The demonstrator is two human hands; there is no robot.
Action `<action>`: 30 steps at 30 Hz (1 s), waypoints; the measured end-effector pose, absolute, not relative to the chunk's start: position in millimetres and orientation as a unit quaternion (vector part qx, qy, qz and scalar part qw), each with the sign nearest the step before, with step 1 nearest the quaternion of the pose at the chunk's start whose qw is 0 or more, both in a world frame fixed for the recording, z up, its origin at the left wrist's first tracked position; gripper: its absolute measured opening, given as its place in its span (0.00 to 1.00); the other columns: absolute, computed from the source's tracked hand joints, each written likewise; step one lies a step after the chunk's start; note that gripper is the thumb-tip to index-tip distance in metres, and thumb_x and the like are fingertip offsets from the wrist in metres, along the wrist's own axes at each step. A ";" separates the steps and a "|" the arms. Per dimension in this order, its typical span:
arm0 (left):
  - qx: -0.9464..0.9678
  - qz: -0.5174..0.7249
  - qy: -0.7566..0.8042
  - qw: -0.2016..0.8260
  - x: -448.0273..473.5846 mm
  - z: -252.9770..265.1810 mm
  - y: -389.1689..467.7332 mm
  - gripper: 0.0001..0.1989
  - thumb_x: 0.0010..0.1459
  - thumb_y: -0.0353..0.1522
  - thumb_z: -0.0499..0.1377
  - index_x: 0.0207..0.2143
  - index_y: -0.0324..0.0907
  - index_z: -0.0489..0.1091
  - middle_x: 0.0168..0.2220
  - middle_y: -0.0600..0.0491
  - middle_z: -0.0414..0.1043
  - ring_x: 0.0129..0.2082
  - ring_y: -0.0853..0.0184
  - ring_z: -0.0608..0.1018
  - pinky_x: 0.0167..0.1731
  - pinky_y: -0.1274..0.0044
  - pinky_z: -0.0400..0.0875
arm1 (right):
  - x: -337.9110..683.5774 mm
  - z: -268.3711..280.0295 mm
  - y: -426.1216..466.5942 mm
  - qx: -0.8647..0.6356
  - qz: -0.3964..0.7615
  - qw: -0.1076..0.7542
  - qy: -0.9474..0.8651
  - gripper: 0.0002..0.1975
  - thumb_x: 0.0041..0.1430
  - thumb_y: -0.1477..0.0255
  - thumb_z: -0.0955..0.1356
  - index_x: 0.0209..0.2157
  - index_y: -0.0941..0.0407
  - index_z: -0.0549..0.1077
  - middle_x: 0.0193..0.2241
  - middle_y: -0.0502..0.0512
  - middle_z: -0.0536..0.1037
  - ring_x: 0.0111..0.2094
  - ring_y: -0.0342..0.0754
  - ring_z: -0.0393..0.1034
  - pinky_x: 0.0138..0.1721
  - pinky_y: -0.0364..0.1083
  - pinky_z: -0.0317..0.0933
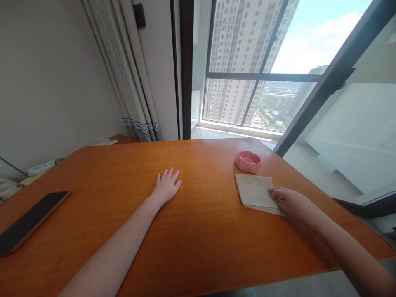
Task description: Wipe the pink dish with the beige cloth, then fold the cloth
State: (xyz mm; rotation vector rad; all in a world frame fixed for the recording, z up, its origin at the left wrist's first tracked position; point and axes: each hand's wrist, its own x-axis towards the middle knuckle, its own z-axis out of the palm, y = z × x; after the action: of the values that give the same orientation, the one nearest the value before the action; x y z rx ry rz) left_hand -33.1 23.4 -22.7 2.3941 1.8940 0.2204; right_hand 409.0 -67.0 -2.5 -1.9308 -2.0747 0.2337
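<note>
The cloth [255, 192] is located on the right-hand part of the table [201, 243], folded into a flat, layered pad. Its right edge is touched by the right hand [287, 204], whose fingers are curled inward and drawn close together. Whether the edge is pinched between thumb and fingers cannot be told, as the underside of the grip is hidden.

The left hand [167, 186] is placed palm down on the table, well apart from the cloth, with its fingers spread wide.

The ashtray [247, 161], pink and notched at the rim, is positioned just beyond the far edge of the cloth. Space on that side is restricted by it. The table's far right edge is situated near the ashtray.

On the left part of the table, a black slab [32, 222] with a reddish-brown border is laid at a slant, well apart from both hands. Beyond the table's left edge, a power strip [43, 167] is seen, with a dark cable [12, 166] beside it. White sheets [103, 142] are seen past the far left corner.

The far side is bounded by a gray curtain [123, 66], a dark upright frame [186, 70] and a window [261, 76], through which a tower [238, 37] is visible. The right side is bounded by a glass panel [349, 136], set in a dark slanting frame.
</note>
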 end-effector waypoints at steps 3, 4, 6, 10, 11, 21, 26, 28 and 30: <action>0.781 0.088 0.617 0.041 -33.7 -24.6 24.0 0.29 0.61 0.44 0.42 0.62 0.43 0.54 0.65 0.44 0.47 0.64 0.53 0.51 0.59 0.56 0.43 | 450.9 -12.0 -64.0 -0.672 0.082 0.204 -0.707 0.04 0.42 0.73 0.61 0.21 0.50 0.67 0.44 0.56 0.77 0.42 0.55 0.72 0.42 0.51 0.65; 0.781 0.091 0.617 0.042 -33.7 -25.0 24.1 0.29 0.61 0.44 0.42 0.61 0.43 0.54 0.65 0.43 0.47 0.64 0.53 0.51 0.59 0.56 0.43 | 459.0 -11.8 -62.8 -0.676 0.086 0.216 -0.699 0.04 0.42 0.72 0.62 0.21 0.50 0.67 0.44 0.55 0.77 0.42 0.55 0.73 0.41 0.51 0.65; 0.780 0.092 0.617 0.044 -33.3 -25.7 24.1 0.29 0.61 0.44 0.42 0.61 0.43 0.54 0.65 0.44 0.47 0.64 0.53 0.51 0.60 0.56 0.42 | 463.1 -5.2 -60.6 -0.684 0.079 0.232 -0.687 0.04 0.42 0.71 0.62 0.20 0.50 0.67 0.44 0.55 0.77 0.42 0.56 0.72 0.41 0.51 0.65; 0.779 0.093 0.618 0.039 -32.9 -27.2 24.8 0.28 0.61 0.43 0.43 0.61 0.43 0.55 0.65 0.44 0.48 0.64 0.53 0.51 0.60 0.56 0.42 | 414.5 18.4 -54.0 -0.672 -0.006 0.326 -0.666 0.06 0.46 0.71 0.59 0.21 0.51 0.66 0.44 0.56 0.75 0.44 0.54 0.69 0.45 0.52 0.61; 0.777 0.096 0.621 0.038 -33.1 -27.3 25.1 0.28 0.61 0.43 0.43 0.61 0.43 0.55 0.65 0.43 0.48 0.64 0.52 0.51 0.60 0.56 0.42 | 391.6 21.3 -50.6 -0.649 0.004 0.357 -0.672 0.06 0.47 0.72 0.59 0.21 0.52 0.65 0.41 0.56 0.75 0.44 0.53 0.68 0.47 0.52 0.60; 0.852 0.245 0.435 0.157 -22.4 -6.5 17.3 0.17 0.57 0.36 0.51 0.46 0.41 0.69 0.53 0.44 0.67 0.54 0.60 0.68 0.54 0.68 0.62 | 146.1 -24.9 12.3 -0.498 0.250 0.471 -0.684 0.24 0.47 0.81 0.59 0.48 0.57 0.64 0.49 0.60 0.68 0.41 0.45 0.68 0.42 0.46 0.64; 0.854 0.219 0.429 0.198 -18.4 -7.9 13.9 0.14 0.49 0.27 0.53 0.39 0.39 0.70 0.40 0.47 0.75 0.39 0.62 0.76 0.41 0.73 0.69 | 118.1 -19.8 16.8 -0.441 0.203 0.317 -0.815 0.17 0.54 0.80 0.60 0.46 0.57 0.68 0.43 0.58 0.74 0.46 0.49 0.66 0.52 0.49 0.57; 0.855 0.215 0.435 0.184 -18.0 -9.9 14.1 0.13 0.48 0.27 0.53 0.37 0.39 0.71 0.40 0.46 0.75 0.40 0.61 0.76 0.41 0.72 0.69 | 120.9 -18.6 15.1 -0.432 0.196 0.299 -0.828 0.16 0.55 0.80 0.59 0.45 0.57 0.68 0.43 0.58 0.75 0.46 0.48 0.66 0.51 0.48 0.58; 0.855 0.214 0.439 0.177 -17.2 -10.6 14.0 0.13 0.48 0.27 0.53 0.37 0.38 0.71 0.39 0.46 0.75 0.39 0.61 0.76 0.41 0.72 0.69 | 124.3 -18.8 14.0 -0.433 0.197 0.302 -0.826 0.16 0.55 0.80 0.59 0.45 0.57 0.68 0.43 0.58 0.74 0.46 0.47 0.66 0.50 0.48 0.58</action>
State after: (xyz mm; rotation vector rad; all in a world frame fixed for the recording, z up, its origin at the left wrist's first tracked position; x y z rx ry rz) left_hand -17.2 14.0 -10.6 2.4185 1.2418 0.6050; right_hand 124.3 14.0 -18.8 -1.1486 -2.1911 0.5230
